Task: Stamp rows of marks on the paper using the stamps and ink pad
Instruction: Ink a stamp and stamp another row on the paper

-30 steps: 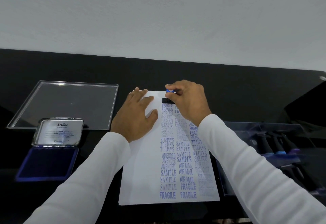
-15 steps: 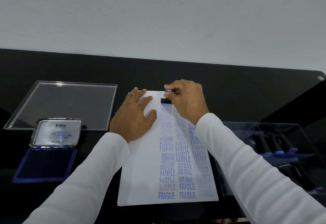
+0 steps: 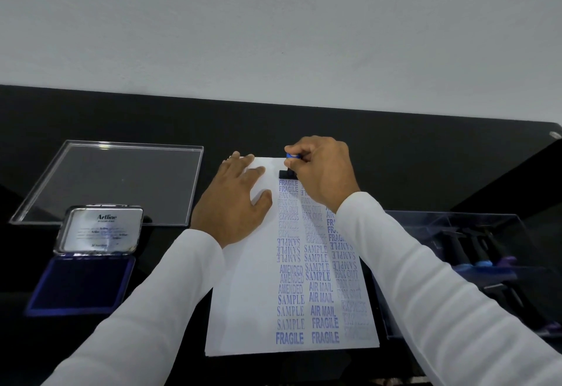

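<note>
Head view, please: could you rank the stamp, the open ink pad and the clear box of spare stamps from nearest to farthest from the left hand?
1. Stamp: just to the right of the left hand, at the paper's far edge, gripped by the right hand.
2. Open ink pad: to the left, nearer the person.
3. Clear box of spare stamps: far right.

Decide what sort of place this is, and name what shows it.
Probably an office desk: a black desk against a plain wall, with stamped paper, an open ink pad and a clear box of stamps.
</note>
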The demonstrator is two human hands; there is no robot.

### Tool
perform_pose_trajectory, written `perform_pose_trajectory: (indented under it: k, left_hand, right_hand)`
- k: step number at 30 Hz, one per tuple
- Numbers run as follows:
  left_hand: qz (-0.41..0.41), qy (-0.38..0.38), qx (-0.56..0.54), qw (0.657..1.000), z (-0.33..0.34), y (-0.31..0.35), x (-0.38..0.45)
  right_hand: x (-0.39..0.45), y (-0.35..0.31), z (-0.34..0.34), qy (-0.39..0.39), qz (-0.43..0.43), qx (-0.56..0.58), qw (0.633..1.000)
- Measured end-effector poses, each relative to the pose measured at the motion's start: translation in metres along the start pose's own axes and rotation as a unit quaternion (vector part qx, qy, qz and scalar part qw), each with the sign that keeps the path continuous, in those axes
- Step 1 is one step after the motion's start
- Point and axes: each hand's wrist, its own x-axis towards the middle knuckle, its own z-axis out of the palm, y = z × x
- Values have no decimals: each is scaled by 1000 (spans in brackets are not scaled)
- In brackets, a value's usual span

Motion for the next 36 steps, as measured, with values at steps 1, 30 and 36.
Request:
perform_pose_trajectory:
  k: [1, 30, 36]
  left_hand:
    - [0, -1, 1, 1000, 0, 0, 0]
    - [1, 3, -4, 1000, 1, -1, -1]
    - [-2, 3, -3, 1000, 0, -1, -1]
  right_hand:
    - [0, 0, 0, 1, 0, -2, 1000]
    - [2, 5, 4, 5, -11, -12, 1000]
    - [1, 4, 5, 8, -12, -6, 1000]
